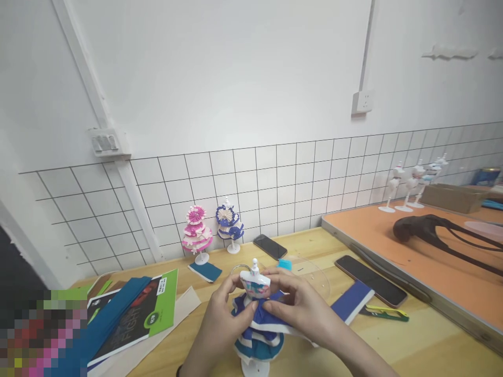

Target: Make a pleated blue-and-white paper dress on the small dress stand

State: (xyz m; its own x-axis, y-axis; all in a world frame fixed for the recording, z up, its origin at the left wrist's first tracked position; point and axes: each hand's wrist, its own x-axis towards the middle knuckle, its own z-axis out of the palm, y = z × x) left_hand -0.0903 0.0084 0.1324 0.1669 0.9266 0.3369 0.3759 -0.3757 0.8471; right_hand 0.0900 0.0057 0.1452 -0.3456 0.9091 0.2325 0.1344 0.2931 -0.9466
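A small white dress-form mannequin [255, 287] stands upright at the table's front, wearing a layered blue and teal skirt [259, 345] edged in white. My left hand [226, 311] has its fingers around the mannequin's left side, with the thumb pressed at the waist. From the other side, my right hand [293, 303] pinches a dark blue strip [277, 319] with a white edge against the waist. The strip's loose end [351, 303] trails to the right over the table. Part of the waist is hidden behind my fingers.
Two finished dressed mannequins, one pink [197, 233] and one blue [230, 225], stand by the wall. Phones [371, 280], green-handled scissors [387, 313], a clear plate [310, 272], teal strips [113, 319] and a booklet [133, 319] lie around. An orange board [444, 256] is at right.
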